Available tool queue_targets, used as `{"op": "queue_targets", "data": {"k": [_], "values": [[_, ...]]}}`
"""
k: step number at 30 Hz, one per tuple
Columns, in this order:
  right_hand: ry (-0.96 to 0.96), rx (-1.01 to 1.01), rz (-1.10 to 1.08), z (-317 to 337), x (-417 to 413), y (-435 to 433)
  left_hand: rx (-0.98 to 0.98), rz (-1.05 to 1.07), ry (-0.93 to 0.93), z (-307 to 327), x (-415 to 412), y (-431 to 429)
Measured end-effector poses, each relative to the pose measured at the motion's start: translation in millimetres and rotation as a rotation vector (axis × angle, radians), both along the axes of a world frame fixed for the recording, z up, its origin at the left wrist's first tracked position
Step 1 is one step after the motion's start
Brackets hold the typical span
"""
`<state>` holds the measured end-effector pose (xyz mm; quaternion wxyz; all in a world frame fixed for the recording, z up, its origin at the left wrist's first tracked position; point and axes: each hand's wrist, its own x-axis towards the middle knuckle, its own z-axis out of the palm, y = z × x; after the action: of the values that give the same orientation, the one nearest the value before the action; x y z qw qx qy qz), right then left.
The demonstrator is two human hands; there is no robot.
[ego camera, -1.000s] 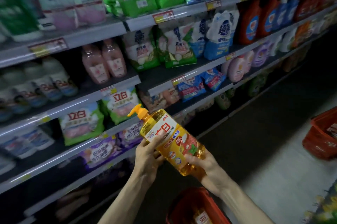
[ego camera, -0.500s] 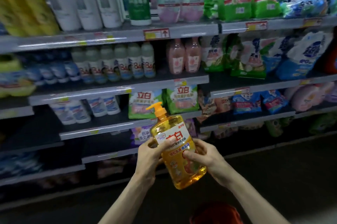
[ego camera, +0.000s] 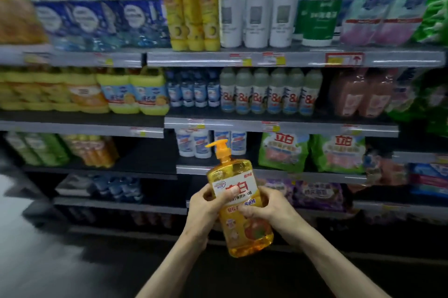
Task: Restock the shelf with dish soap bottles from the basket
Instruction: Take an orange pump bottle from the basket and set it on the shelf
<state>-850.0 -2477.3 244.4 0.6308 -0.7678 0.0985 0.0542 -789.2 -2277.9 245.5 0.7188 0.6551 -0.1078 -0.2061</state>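
Gripping a dish soap bottle (ego camera: 246,229), the left hand (ego camera: 206,208) curls round its left side with the thumb pressed across the white and red label. The right hand (ego camera: 271,208) clasps the opposite side, its fingers wrapped over the lower part of the label. The bottle is clear plastic filled with orange-yellow liquid. It hangs in the air in front of the shelf unit (ego camera: 278,125), near the lower levels and apart from them. It stands close to upright, leaning a little to the left, and the spout of its orange pump (ego camera: 219,148) points left.

Behind the pump stand small white bottles with blue labels (ego camera: 194,143), and just to their right are green detergent bags (ego camera: 283,152) with red lettering. One level up runs a row of pale bottles marked 84 (ego camera: 269,91), with yellow-topped packs (ego camera: 135,91) further left. On the top level are tall yellow bottles (ego camera: 191,6) beside tall white bottles (ego camera: 257,2). Price tags line the shelf edges, though their print is too blurred to read. Grey floor (ego camera: 48,261) shows at the lower left.
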Motion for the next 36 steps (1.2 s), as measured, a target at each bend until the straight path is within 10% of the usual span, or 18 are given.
{"op": "queue_targets", "data": {"k": [36], "values": [[-0.375, 0.018, 0.650, 114, 411, 277, 0.030, 0.815, -0.344, 102, 253, 247]]}}
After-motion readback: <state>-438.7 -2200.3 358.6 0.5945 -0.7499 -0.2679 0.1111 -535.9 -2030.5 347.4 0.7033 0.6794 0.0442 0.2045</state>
